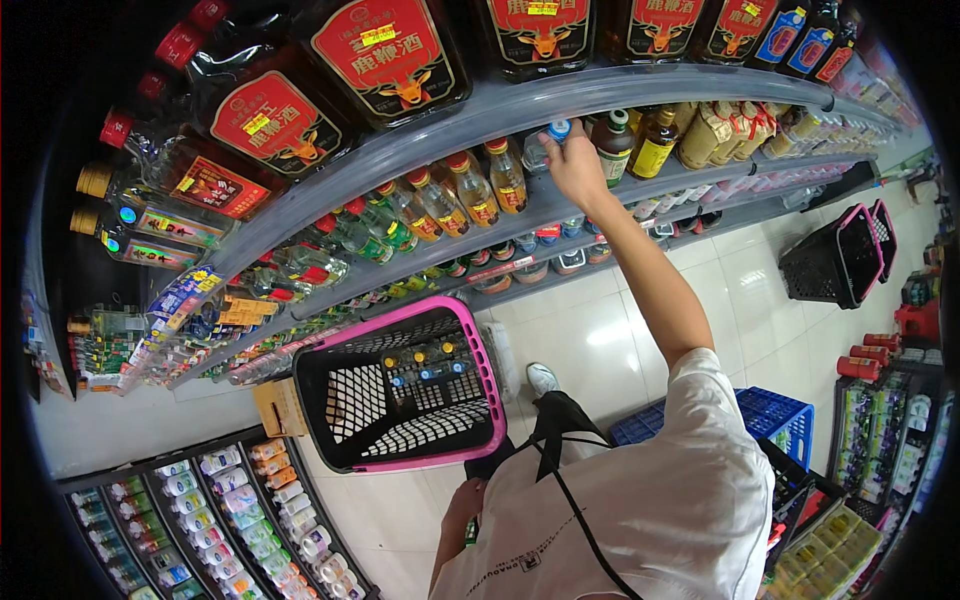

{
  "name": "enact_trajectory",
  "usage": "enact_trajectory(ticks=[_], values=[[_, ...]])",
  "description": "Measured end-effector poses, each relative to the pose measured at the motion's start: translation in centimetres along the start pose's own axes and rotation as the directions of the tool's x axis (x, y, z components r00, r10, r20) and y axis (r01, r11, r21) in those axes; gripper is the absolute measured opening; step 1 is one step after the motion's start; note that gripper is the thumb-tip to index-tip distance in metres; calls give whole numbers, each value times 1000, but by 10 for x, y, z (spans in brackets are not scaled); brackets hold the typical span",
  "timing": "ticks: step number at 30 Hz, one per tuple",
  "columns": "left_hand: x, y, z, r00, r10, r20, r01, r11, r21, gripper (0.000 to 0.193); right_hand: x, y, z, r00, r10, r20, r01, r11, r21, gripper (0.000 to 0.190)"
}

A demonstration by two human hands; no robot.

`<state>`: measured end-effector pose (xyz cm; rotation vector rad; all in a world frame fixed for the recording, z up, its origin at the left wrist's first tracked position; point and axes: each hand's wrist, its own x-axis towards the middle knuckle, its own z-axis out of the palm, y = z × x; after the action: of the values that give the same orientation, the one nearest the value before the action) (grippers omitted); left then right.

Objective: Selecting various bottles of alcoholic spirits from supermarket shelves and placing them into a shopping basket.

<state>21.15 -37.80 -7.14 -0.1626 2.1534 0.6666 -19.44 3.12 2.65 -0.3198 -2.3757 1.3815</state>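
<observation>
My right hand reaches to the upper shelf tier and grips a clear bottle with a blue cap. Beside it on the right stand a dark bottle with a pale label and a bottle with a yellow label. To its left is a row of red-capped clear bottles. My left hand hangs low by my side, its fingers mostly hidden. Something green shows just below it; whether the hand holds it is unclear. A black shopping basket with a pink rim contains several yellow- and blue-capped bottles.
Large red-labelled liquor bottles stand above the curved shelf edge. More black baskets are on the tiled floor at right. A blue crate sits by my right side. A toiletries shelf is at lower left, with a carton nearby.
</observation>
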Motion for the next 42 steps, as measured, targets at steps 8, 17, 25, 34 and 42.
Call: enact_trajectory(ticks=[8, 17, 25, 34, 42], values=[[22, 140, -49, 861, 477, -178, -500, 857, -126, 26, -88, -38, -34, 994, -46, -98, 61, 986, 155, 39], [49, 244, -83, 974, 194, -112, -66, -231, -971, 60, -241, -64, -16, 971, -195, 136, 145, 938, 314, 37], [44, 125, -69, 991, 130, 25, 60, -275, -960, 31, -339, -70, 32, 614, -100, 783, -91, 976, 196, 41], [41, 13, -68, 993, -9, -117, -116, -215, -970, 31, -399, -71, 134, 362, 240, 901, -814, 552, 180, 69], [102, -63, -98, 969, -116, 217, 222, 35, -974, 39, -420, -49, 242, 30, 631, 775, -999, 0, 38, 45]])
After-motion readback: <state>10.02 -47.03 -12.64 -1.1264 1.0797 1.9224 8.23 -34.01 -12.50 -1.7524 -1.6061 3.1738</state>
